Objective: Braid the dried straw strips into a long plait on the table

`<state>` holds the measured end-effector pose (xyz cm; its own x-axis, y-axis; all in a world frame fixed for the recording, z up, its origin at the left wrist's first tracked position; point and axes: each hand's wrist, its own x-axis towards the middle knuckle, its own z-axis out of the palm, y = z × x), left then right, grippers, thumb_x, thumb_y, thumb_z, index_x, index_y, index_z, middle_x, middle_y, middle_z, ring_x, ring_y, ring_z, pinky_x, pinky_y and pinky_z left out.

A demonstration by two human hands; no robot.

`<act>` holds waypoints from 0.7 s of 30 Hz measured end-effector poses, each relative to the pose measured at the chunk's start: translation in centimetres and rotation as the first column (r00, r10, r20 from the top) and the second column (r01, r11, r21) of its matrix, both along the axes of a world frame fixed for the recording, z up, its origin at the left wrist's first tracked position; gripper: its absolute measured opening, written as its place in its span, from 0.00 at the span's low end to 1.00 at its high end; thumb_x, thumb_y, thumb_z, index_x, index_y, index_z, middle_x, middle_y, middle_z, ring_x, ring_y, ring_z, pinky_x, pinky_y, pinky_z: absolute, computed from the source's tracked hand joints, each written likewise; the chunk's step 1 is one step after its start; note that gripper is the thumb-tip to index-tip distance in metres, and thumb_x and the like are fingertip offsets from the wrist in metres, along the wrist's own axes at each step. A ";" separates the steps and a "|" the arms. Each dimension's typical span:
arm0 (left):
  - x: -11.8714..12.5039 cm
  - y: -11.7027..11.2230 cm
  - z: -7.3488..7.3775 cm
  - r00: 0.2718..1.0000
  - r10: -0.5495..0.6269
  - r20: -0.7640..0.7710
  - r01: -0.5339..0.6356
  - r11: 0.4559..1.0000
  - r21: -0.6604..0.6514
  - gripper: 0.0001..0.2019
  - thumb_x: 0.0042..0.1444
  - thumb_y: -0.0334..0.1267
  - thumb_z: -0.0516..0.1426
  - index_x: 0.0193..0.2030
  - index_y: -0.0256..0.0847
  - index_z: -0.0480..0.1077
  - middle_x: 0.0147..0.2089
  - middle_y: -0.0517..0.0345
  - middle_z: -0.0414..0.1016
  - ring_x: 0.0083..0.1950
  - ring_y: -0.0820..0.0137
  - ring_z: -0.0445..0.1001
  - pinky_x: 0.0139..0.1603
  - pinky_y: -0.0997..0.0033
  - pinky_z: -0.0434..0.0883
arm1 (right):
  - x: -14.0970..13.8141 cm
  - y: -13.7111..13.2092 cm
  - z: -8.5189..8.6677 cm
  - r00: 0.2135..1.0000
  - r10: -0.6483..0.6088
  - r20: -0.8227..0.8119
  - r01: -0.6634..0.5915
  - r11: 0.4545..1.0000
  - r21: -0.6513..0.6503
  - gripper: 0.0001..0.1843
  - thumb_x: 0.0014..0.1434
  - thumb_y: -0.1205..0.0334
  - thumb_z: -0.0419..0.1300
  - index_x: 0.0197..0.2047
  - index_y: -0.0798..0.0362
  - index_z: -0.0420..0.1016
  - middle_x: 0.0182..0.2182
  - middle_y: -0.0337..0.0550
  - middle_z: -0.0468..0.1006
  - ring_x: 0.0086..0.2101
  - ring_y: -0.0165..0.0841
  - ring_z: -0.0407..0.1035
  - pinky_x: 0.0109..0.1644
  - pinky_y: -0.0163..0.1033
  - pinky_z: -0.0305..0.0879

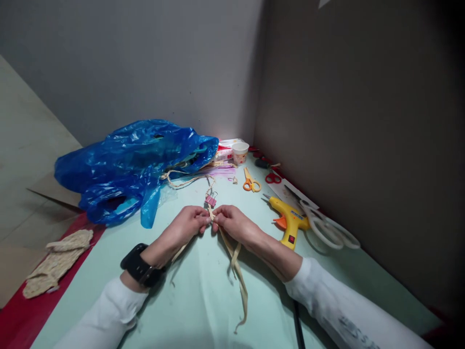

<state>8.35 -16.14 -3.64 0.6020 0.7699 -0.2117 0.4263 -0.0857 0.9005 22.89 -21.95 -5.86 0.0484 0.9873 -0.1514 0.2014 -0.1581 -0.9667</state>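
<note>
My left hand (187, 226) and my right hand (234, 224) meet at the middle of the pale green table (203, 310), fingertips pinched together on tan straw strips (238, 269). The strips form a braid that runs away from my fingers to a pink binder clip (210, 199). Loose strip ends trail back towards me under my right wrist. A black watch (141, 266) sits on my left wrist. Both sleeves are white.
A crumpled blue plastic bag (134, 162) lies at the back left. A yellow glue gun (289, 220) with a white cord (329, 230) lies on the right. Orange scissors (250, 182), red scissors (273, 178) and a small paper cup (240, 152) sit near the corner. Woven tan pieces (56, 261) lie at left.
</note>
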 end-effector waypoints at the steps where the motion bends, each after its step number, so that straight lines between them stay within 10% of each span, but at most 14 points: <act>1: 0.0 -0.1 0.2 1.000 0.013 -0.011 -0.012 0.999 0.046 0.09 0.48 0.37 0.57 0.21 0.37 0.70 0.17 0.63 0.62 0.22 0.75 0.57 0.25 0.73 0.51 | 0.1 0.1 -0.1 0.999 -0.007 0.032 0.007 1.000 0.006 0.09 0.54 0.71 0.51 0.36 0.59 0.72 0.22 0.38 0.74 0.21 0.24 0.57 0.26 0.29 0.52; 5: 0.1 -0.6 0.4 0.998 0.055 -0.028 -0.050 0.988 0.146 0.08 0.46 0.33 0.57 0.19 0.40 0.68 0.19 0.62 0.64 0.24 0.73 0.59 0.26 0.73 0.51 | 0.4 0.3 -0.2 0.991 0.020 0.135 -0.022 1.000 0.012 0.08 0.54 0.71 0.51 0.33 0.59 0.72 0.25 0.41 0.78 0.23 0.25 0.61 0.28 0.30 0.54; 21: 1.1 -1.3 -1.0 0.981 0.181 0.072 -0.171 0.977 -0.130 0.09 0.47 0.39 0.55 0.20 0.40 0.63 0.12 0.72 0.48 0.14 0.80 0.43 0.15 0.75 0.41 | 0.5 -1.5 1.9 0.858 -0.054 0.511 -0.020 0.990 0.137 0.09 0.56 0.68 0.54 0.30 0.54 0.76 0.30 0.45 0.79 0.33 0.34 0.69 0.36 0.35 0.55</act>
